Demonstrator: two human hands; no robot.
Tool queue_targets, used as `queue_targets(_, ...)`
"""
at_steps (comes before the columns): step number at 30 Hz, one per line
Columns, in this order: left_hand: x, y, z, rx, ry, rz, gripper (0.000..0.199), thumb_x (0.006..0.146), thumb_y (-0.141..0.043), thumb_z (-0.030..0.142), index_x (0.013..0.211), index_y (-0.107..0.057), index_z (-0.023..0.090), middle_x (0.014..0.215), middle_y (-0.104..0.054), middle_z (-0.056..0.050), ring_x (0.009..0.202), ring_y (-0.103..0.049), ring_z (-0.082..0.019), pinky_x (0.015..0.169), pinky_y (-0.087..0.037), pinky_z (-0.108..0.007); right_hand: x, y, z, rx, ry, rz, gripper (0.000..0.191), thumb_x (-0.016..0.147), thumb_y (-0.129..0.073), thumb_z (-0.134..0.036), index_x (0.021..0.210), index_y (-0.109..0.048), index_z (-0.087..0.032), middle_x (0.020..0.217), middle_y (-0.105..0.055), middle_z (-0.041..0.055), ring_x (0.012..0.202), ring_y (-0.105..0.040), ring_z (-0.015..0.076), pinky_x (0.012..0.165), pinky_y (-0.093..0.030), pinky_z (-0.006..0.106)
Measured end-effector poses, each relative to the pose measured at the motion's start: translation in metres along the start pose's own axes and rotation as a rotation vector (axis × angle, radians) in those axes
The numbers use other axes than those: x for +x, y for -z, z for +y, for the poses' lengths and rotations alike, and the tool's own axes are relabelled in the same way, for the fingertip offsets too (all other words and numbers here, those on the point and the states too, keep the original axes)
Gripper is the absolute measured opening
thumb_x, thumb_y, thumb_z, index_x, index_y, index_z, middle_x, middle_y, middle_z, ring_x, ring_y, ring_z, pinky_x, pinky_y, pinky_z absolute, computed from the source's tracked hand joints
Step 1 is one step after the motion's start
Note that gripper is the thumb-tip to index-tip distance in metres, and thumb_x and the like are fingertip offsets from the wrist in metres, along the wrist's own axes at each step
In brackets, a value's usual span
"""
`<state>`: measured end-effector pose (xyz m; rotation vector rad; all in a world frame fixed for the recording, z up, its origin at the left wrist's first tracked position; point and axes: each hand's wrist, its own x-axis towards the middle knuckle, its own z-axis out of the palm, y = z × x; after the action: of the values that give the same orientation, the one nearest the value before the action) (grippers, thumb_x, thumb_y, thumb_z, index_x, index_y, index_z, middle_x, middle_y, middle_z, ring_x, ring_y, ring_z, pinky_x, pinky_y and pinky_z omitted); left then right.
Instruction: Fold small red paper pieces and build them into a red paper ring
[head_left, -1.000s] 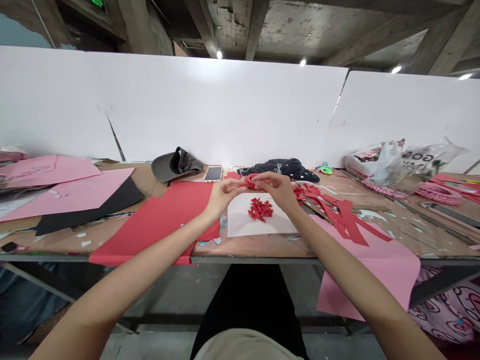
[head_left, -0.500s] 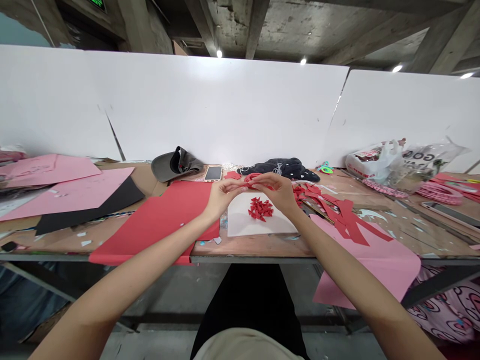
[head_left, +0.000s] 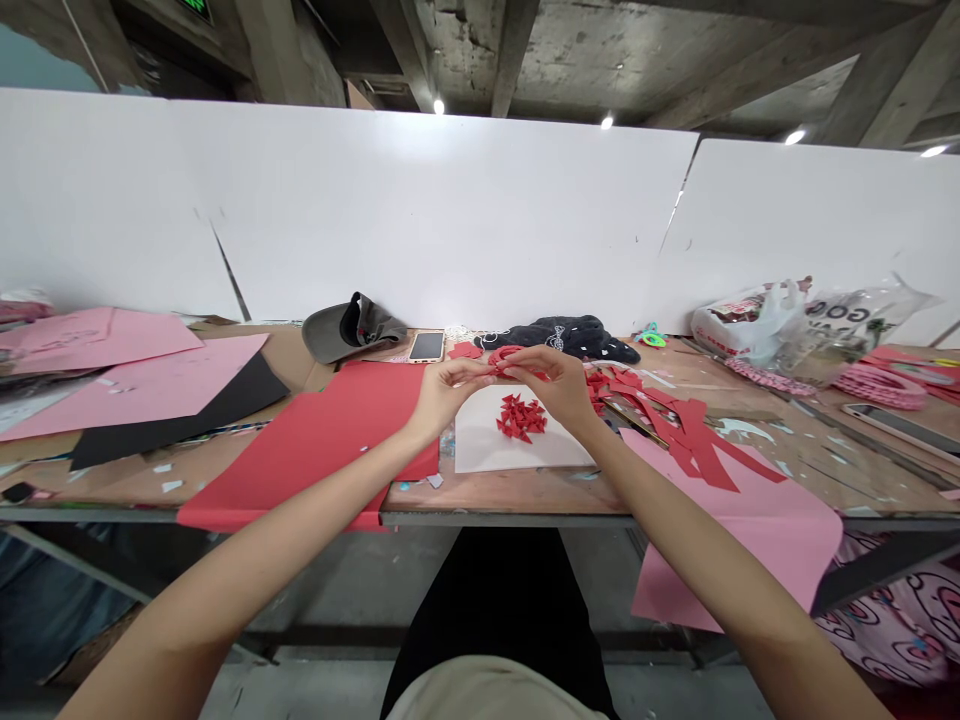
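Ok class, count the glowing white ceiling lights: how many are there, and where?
4: the first light just left of centre, the second light right of centre, the third light farther right, the fourth light near the right edge. Others may be hidden.

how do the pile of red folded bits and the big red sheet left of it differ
The pile of red folded pieces is many small, pointed bits, while the big red sheet is broad and mostly flat. The folded pieces sit within the white paper; the red sheet reaches over the table's front edge. Both are red.
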<state>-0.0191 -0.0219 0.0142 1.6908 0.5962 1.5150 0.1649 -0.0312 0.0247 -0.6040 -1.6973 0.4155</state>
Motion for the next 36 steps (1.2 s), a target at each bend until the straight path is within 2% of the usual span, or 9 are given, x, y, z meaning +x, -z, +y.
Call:
queue_targets(3, 0.0001, 0.0004, -0.0009, -0.006, 0.003, -0.007, 0.018, 0.068, -0.081, 0.03, 0.08, -0.076, 0.017, 0.089, -0.074, -0.008, 0.087, -0.069, -0.021, 0.09, -0.054, -0.038, -0.0001, 0.0002, 0.0003, 0.015, 0.006, -0.007, 0.01, 0.081, -0.071, -0.029, 0.089, -0.071, -0.022, 0.089, -0.074, 0.0032, 0.087, -0.072, 0.0193, 0.08, -0.061, 0.034)
queue_targets(9, 0.0009, 0.001, -0.0029, -0.024, 0.005, -0.025, 0.019, 0.068, -0.081, 0.029, 0.081, -0.076, 0.017, 0.089, -0.075, -0.007, 0.086, -0.07, -0.02, 0.09, -0.055, -0.037, -0.0007, -0.0003, -0.0024, -0.095, 0.081, -0.001, 0.008, 0.084, -0.068, -0.028, 0.088, -0.073, -0.023, 0.09, -0.074, 0.0028, 0.087, -0.071, 0.0176, 0.08, -0.06, 0.033)
queue_targets(15, 0.0008, 0.0002, -0.0013, -0.021, 0.029, -0.014, 0.02, 0.067, -0.081, 0.031, 0.08, -0.076, 0.017, 0.089, -0.075, -0.007, 0.087, -0.07, -0.022, 0.089, -0.055, -0.038, -0.002, -0.0028, -0.0001, 0.017, -0.023, -0.007, 0.015, 0.082, -0.07, -0.034, 0.089, -0.071, -0.022, 0.09, -0.073, 0.0037, 0.088, -0.071, 0.0199, 0.082, -0.061, 0.036)
queue_targets(20, -0.0002, -0.0009, -0.0001, -0.008, 0.027, -0.006, 0.021, 0.066, -0.082, 0.033, 0.079, -0.076, 0.017, 0.09, -0.075, -0.008, 0.088, -0.07, -0.022, 0.089, -0.055, -0.039, -0.0035, -0.0019, 0.0022, -0.13, 0.042, 0.015, 0.013, 0.082, -0.069, -0.036, 0.086, -0.074, -0.025, 0.089, -0.074, 0.003, 0.087, -0.07, 0.02, 0.081, -0.059, 0.036)
queue_targets(23, 0.0002, -0.0008, -0.0011, -0.033, 0.056, 0.003, 0.022, 0.064, -0.083, 0.032, 0.079, -0.076, 0.017, 0.088, -0.075, -0.007, 0.087, -0.07, -0.022, 0.088, -0.054, -0.038, -0.0027, -0.0009, 0.003, -0.13, 0.04, -0.005, 0.013, 0.083, -0.068, -0.036, 0.086, -0.075, -0.025, 0.091, -0.073, 0.0035, 0.09, -0.069, 0.0208, 0.082, -0.058, 0.037)
queue_targets(26, 0.0018, 0.0005, -0.0032, -0.049, 0.099, 0.016, 0.021, 0.065, -0.082, 0.031, 0.081, -0.077, 0.018, 0.086, -0.075, -0.007, 0.084, -0.069, -0.021, 0.084, -0.054, -0.036, -0.0001, 0.0005, 0.0045, -0.111, 0.034, -0.003, 0.012, 0.084, -0.067, -0.034, 0.087, -0.075, -0.026, 0.096, -0.071, 0.0046, 0.093, -0.067, 0.0201, 0.079, -0.057, 0.035)
queue_targets(29, 0.0032, 0.0022, -0.0052, -0.033, 0.115, 0.01, 0.021, 0.067, -0.081, 0.032, 0.082, -0.077, 0.018, 0.087, -0.075, -0.008, 0.08, -0.067, -0.02, 0.076, -0.053, -0.033, 0.002, 0.0017, 0.0066, -0.1, 0.017, 0.013, 0.01, 0.082, -0.07, -0.033, 0.086, -0.075, -0.025, 0.089, -0.07, 0.0041, 0.084, -0.067, 0.0178, 0.072, -0.057, 0.032)
queue_targets(36, 0.001, 0.0023, -0.0041, 0.003, 0.119, -0.021, 0.019, 0.067, -0.08, 0.032, 0.08, -0.078, 0.018, 0.081, -0.074, -0.007, 0.076, -0.064, -0.018, 0.07, -0.049, -0.03, -0.0001, -0.0027, 0.0065, -0.082, -0.092, -0.024, 0.013, 0.077, -0.074, -0.034, 0.08, -0.075, -0.021, 0.082, -0.071, 0.0035, 0.077, -0.067, 0.017, 0.071, -0.058, 0.032)
